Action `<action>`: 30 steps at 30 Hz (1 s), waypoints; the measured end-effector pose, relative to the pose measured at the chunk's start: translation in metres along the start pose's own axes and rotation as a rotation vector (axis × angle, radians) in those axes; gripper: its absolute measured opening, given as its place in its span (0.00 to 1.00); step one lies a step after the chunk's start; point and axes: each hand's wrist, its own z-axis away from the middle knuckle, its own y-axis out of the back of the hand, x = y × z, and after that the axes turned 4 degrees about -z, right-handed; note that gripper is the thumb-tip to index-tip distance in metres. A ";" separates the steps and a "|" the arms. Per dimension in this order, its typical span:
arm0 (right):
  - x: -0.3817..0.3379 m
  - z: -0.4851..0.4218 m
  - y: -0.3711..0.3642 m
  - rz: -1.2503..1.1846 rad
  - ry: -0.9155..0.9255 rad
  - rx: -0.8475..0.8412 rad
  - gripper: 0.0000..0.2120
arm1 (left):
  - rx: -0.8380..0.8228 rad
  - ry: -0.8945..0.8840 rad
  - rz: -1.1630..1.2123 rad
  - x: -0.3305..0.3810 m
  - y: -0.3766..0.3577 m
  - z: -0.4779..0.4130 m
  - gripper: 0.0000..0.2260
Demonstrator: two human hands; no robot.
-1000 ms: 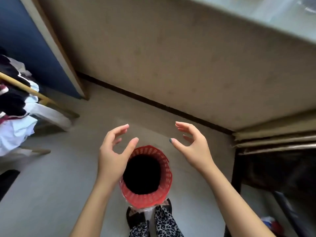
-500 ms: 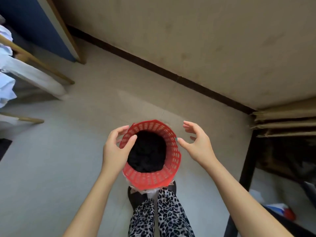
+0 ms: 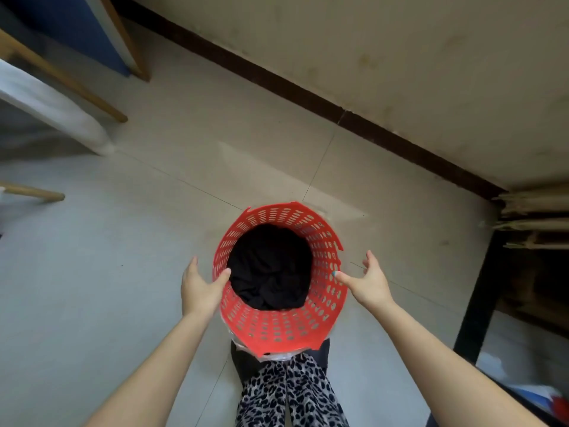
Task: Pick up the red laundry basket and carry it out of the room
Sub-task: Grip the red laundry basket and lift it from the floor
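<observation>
Two open hands flank the round red perforated plastic laundry basket, left hand thumb hooking its rim, right hand empty just beside it; light, flexible walls likely favour opposed rim grips.

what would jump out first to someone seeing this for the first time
The red laundry basket dominates the lower centre, standing on the pale floor with dark clothing heaped inside. The left hand reaches its rim, thumb hooked over the edge, while the right hand is spread open just beside the opposite side. Leopard-print trousers show directly below.
</observation>
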 end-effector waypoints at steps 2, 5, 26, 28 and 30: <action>0.010 -0.009 -0.006 0.022 -0.067 -0.015 0.52 | -0.014 0.077 0.000 -0.011 -0.006 -0.010 0.41; 0.021 -0.021 -0.015 0.059 -0.146 -0.036 0.52 | -0.056 0.208 0.025 -0.026 -0.013 -0.022 0.42; 0.046 -0.052 -0.049 0.183 -0.205 -0.095 0.20 | -0.220 0.242 0.062 -0.055 -0.044 -0.038 0.15; 0.043 -0.051 -0.048 0.199 -0.194 -0.102 0.20 | -0.236 0.230 0.081 -0.054 -0.042 -0.038 0.14; 0.036 -0.047 -0.045 0.226 -0.160 -0.102 0.21 | -0.241 0.215 0.096 -0.052 -0.037 -0.037 0.13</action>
